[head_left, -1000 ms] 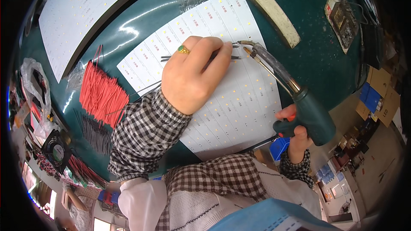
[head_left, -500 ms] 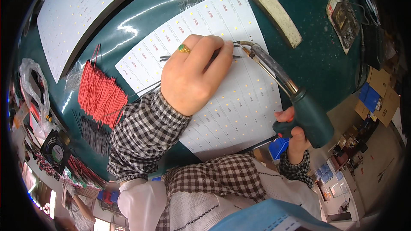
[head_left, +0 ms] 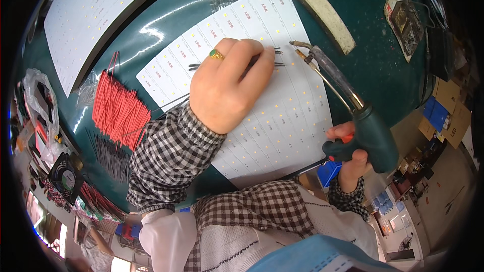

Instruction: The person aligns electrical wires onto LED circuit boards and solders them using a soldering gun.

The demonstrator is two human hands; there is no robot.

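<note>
A white LED board panel (head_left: pixel 290 126) with rows of small yellow chips lies before me on the green table. Over its upper middle, my left hand (head_left: pixel 229 85) is closed on a few thin black wires (head_left: pixel 194 66), whose ends stick out on both sides of the fingers. My right hand (head_left: pixel 354 167) grips a dark green soldering gun (head_left: pixel 375 136) at the panel's right side, fingers around its handle and trigger. The gun's tip points up and left, a short gap to the right of the wire ends. How the left fingertips pinch the wires is hidden.
Left of the panel lie a bundle of red wires (head_left: pixel 118 108) and a smaller pile of dark wires (head_left: pixel 112 163). Another white LED panel (head_left: pixel 91 20) is at the far left. A curved pale strip (head_left: pixel 322 15) and a stained soldering stand (head_left: pixel 405 27) sit at the far right.
The soldering gun in my right hand has drawn back to the right, its tip moving off the black wire ends. My left hand has stayed almost still.
</note>
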